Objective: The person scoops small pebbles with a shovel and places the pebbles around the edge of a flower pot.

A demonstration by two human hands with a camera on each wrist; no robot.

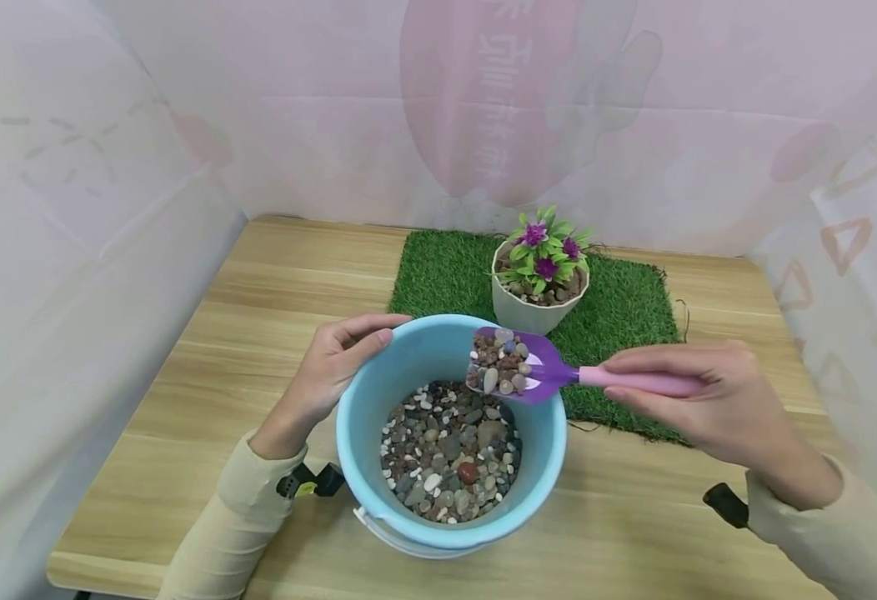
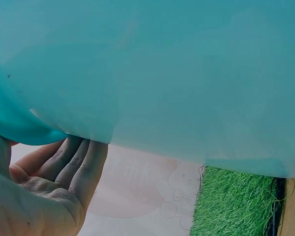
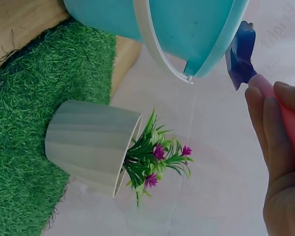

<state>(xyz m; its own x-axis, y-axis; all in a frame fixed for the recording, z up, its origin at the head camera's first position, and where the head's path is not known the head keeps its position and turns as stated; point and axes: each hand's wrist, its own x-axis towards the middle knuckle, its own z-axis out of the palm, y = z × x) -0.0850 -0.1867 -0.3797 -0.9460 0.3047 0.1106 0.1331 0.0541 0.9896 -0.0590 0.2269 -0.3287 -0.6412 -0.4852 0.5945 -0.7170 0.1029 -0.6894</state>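
My right hand (image 1: 716, 408) grips the pink handle of a small purple shovel (image 1: 554, 367). Its blade, loaded with pebbles and brown crumbly bits (image 1: 500, 362), is held over the far right rim of a light blue bucket (image 1: 363, 417). Inside the bucket lies a bed of mixed pebbles (image 1: 446, 450), one of them red. My left hand (image 1: 333, 358) holds the bucket at its upper left rim, thumb at the lip. In the left wrist view, the fingers (image 2: 86, 169) lie against the outer wall. The right wrist view shows the blade (image 3: 242, 56) next to the rim.
Behind the bucket, a white pot (image 1: 532, 312) with purple flowers (image 1: 546, 246) stands on an artificial grass mat (image 1: 618, 321). The bucket's white handle (image 1: 408, 542) hangs down in front. A wooden table (image 1: 206, 375) carries everything, with pale printed curtains (image 1: 318, 142) around it.
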